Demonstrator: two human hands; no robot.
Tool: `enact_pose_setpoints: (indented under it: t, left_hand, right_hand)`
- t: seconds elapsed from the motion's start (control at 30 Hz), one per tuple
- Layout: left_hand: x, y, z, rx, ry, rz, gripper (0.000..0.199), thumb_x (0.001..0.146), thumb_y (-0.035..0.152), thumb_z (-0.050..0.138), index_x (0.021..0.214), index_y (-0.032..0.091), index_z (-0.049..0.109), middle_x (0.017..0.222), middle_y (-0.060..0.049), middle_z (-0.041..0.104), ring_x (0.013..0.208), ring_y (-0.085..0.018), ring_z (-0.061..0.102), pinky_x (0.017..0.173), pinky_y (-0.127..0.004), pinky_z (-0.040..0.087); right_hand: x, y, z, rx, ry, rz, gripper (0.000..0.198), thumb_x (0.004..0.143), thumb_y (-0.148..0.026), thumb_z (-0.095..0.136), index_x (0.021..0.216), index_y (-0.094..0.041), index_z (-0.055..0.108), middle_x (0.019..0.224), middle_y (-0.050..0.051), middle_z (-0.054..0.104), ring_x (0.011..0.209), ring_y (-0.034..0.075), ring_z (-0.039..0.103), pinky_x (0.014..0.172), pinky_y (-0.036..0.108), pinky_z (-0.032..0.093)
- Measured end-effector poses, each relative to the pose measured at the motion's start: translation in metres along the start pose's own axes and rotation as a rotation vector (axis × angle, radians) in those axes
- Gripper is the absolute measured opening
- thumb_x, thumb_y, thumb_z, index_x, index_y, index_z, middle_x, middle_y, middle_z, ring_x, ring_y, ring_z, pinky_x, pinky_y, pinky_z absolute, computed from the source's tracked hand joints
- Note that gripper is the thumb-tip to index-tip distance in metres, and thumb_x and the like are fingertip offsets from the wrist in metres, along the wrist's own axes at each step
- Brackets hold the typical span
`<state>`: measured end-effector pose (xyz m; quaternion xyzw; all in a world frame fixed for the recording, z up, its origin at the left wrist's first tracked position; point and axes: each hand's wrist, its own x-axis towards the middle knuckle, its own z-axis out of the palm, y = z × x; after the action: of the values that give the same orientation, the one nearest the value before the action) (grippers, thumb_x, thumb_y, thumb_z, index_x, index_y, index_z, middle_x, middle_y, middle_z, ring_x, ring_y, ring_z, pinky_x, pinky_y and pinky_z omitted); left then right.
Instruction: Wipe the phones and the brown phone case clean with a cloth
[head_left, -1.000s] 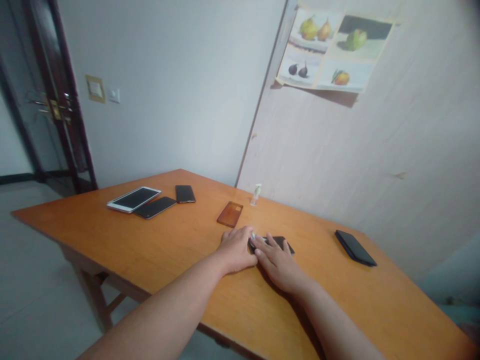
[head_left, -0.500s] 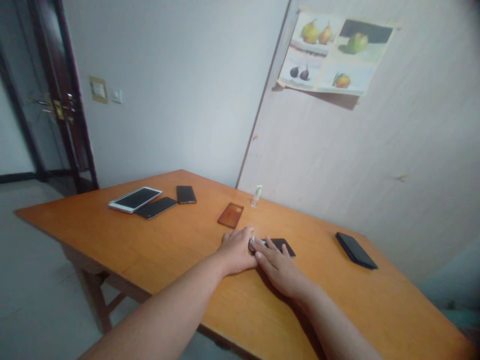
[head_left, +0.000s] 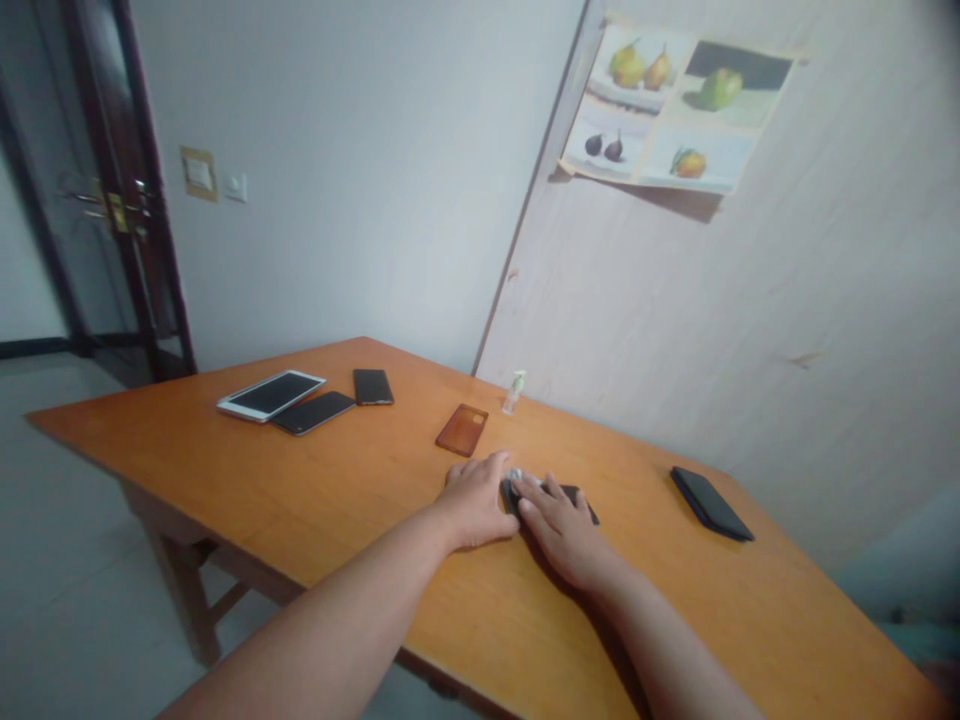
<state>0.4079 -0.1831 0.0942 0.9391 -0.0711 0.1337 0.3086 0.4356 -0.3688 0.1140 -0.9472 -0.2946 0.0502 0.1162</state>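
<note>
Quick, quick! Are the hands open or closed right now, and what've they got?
Left hand: curved at the phone's end; can't tell if it's gripping.
Right hand: open, fingers spread over the phone, fingertips at a white wad.

Ctr-L of frame: tablet (head_left: 271, 394) on table (head_left: 360, 500), 1st phone (head_left: 315, 412) just beside it, 2nd phone (head_left: 373, 387) to their R. Mid-frame: case (head_left: 459, 433) & bottle (head_left: 514, 392) behind 3rd phone (head_left: 511, 499), under R hand (head_left: 566, 535). Flat item (head_left: 711, 503) at R
</note>
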Motion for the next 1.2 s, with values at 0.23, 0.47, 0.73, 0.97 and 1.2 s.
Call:
enact_pose_setpoints:
  t: [0.23,0.47,0.73,0.97,1.2]
  left_hand:
    - [0.0,-0.001,-0.002,0.012,-0.012,-0.004,0.092,0.062,0.042,0.068,0.142,0.02,0.029,0.126,-0.011,0.062,0.122,-0.033,0.053,0.104,-0.045,0.037]
    - [0.0,0.002,-0.003,-0.004,-0.005,-0.017,0.087,0.062,0.042,0.07,0.14,0.022,0.036,0.124,-0.009,0.064,0.121,-0.033,0.054,0.104,-0.046,0.037]
    - [0.0,0.0,-0.003,-0.004,0.001,0.004,0.086,0.063,0.047,0.07,0.139,0.022,0.038,0.123,-0.008,0.065,0.12,-0.033,0.054,0.102,-0.046,0.039]
    - [0.0,0.001,-0.004,-0.018,-0.001,0.011,0.082,0.062,0.046,0.072,0.136,0.025,0.043,0.125,-0.008,0.065,0.12,-0.032,0.054,0.101,-0.045,0.039]
    - [-0.001,0.002,-0.008,-0.019,0.002,0.018,0.077,0.063,0.047,0.073,0.133,0.025,0.046,0.124,-0.007,0.066,0.119,-0.032,0.056,0.1,-0.044,0.041]
  right_hand:
    - [0.006,0.022,-0.008,-0.092,0.046,0.271,0.056,0.1,-0.054,0.016,0.15,-0.034,0.033,0.158,0.0,0.029,0.147,0.035,0.014,0.106,0.076,0.009]
    - [-0.006,0.017,-0.01,-0.127,0.028,0.225,0.058,0.1,-0.05,0.02,0.152,-0.027,0.029,0.159,0.001,0.026,0.148,0.033,0.01,0.108,0.074,0.008]
    - [-0.01,0.007,-0.015,-0.148,-0.026,0.15,0.055,0.101,-0.049,0.02,0.149,-0.028,0.036,0.158,0.003,0.03,0.148,0.032,0.014,0.109,0.073,0.005]
    - [-0.019,0.004,-0.018,-0.143,-0.02,0.119,0.055,0.1,-0.045,0.023,0.149,-0.024,0.037,0.157,0.007,0.031,0.148,0.029,0.016,0.113,0.066,0.008]
    - [-0.026,0.001,-0.025,-0.135,-0.04,0.087,0.05,0.1,-0.043,0.028,0.143,-0.025,0.046,0.151,0.01,0.042,0.144,0.03,0.028,0.112,0.065,0.009]
